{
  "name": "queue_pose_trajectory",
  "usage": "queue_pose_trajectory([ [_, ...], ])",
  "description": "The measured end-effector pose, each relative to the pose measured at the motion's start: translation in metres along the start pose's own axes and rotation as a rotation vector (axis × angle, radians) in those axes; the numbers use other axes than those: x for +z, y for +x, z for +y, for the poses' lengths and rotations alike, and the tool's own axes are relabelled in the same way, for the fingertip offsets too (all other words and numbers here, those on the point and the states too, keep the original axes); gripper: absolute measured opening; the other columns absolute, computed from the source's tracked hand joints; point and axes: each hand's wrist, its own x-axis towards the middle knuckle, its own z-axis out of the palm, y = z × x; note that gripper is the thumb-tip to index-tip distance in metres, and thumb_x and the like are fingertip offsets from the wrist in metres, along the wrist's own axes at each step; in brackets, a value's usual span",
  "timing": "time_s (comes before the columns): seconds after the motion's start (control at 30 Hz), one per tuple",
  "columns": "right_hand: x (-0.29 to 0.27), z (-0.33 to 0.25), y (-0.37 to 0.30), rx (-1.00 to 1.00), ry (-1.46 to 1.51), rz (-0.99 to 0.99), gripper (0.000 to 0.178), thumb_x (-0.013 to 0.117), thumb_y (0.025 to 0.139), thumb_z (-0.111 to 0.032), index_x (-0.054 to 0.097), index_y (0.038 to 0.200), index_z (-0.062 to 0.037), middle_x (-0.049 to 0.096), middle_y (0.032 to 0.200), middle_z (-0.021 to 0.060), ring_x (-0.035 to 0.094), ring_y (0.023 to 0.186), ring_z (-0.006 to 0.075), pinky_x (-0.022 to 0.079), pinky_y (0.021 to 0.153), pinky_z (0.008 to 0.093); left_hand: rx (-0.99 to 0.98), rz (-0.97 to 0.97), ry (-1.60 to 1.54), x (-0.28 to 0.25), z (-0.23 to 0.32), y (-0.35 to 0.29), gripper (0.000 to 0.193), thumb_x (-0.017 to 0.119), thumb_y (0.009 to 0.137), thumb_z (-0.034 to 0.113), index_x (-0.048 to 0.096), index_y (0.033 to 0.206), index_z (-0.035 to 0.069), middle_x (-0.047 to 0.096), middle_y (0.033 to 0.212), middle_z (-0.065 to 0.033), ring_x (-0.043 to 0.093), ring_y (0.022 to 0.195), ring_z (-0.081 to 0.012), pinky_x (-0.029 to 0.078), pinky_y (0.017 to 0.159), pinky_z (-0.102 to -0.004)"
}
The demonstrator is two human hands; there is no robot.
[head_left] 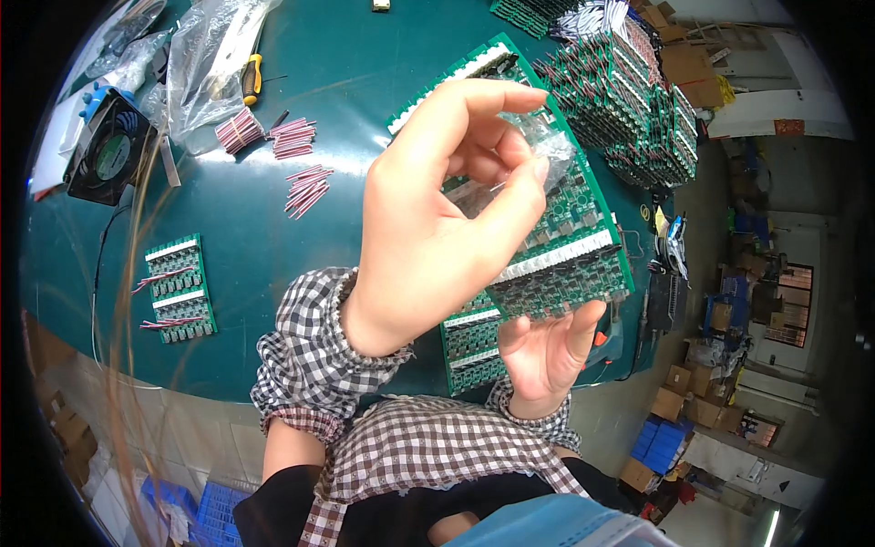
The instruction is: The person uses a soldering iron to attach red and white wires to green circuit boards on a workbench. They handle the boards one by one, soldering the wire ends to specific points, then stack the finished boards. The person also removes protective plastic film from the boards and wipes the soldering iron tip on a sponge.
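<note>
My left hand [428, 201] is raised over a large green circuit board panel [565, 246]. Its fingers are curled, with crumpled clear plastic film [556, 150] between the thumb and the folded fingers. Rows of white connectors and small dark components run across the panel, which is tilted above the table. At its near edge, my right hand [547, 360] grips the panel from below. Part of the panel is hidden behind my left hand. Beneath it, another green circuit board [474, 342] lies on the table near me.
The green table [301, 46] carries stacked boards [629, 109] at the far right. To the left are a small board [180, 287] with wires, bundles of red-and-white wires [310, 190], a yellow-black screwdriver [252, 80], plastic bags [214, 55] and a black fan [111, 146].
</note>
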Motion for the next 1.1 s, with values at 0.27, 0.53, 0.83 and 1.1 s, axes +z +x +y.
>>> queue_pose_trajectory([
  [0.27, -0.004, 0.000, 0.005, 0.058, 0.068, -0.013, 0.046, 0.055, 0.090, -0.047, 0.057, 0.124, -0.0169, 0.058, 0.127, 0.0071, 0.061, 0.105, 0.0218, 0.051, 0.086, 0.0360, -0.020, 0.012, 0.008, -0.002, -0.001, 0.002, 0.039, 0.062, 0.082, -0.005, 0.052, 0.119, -0.003, 0.058, 0.088, -0.0037, 0.056, 0.079, -0.0067, 0.047, 0.072, -0.0204],
  [0.53, -0.004, -0.001, 0.013, -0.021, 0.055, 0.063, 0.045, 0.048, 0.093, -0.049, 0.065, 0.113, -0.0126, 0.061, 0.122, 0.0105, 0.060, 0.104, 0.0257, 0.051, 0.084, 0.0372, 0.060, -0.045, 0.028, -0.003, 0.009, 0.000, 0.044, 0.063, 0.080, -0.004, 0.049, 0.121, -0.003, 0.058, 0.087, -0.0049, 0.056, 0.078, -0.0082, 0.048, 0.069, -0.0211],
  [0.83, -0.011, -0.007, 0.003, -0.050, -0.137, -0.041, 0.041, 0.051, 0.092, -0.046, 0.058, 0.123, -0.0201, 0.056, 0.129, 0.0063, 0.060, 0.105, 0.0214, 0.052, 0.074, 0.0385, -0.066, 0.037, -0.066, -0.002, 0.005, 0.000, 0.042, 0.063, 0.083, -0.003, 0.047, 0.122, -0.004, 0.058, 0.088, -0.0045, 0.056, 0.077, -0.0079, 0.050, 0.070, -0.0212],
  [1.1, 0.001, -0.004, 0.004, -0.070, -0.099, 0.001, 0.051, 0.061, 0.090, -0.019, 0.040, 0.133, -0.0011, 0.054, 0.126, 0.0165, 0.058, 0.111, 0.0324, 0.061, 0.073, 0.0426, -0.102, 0.071, -0.053, -0.004, -0.001, 0.002, 0.042, 0.063, 0.085, -0.002, 0.047, 0.123, -0.005, 0.060, 0.087, -0.0051, 0.059, 0.076, -0.0081, 0.050, 0.069, -0.0207],
])
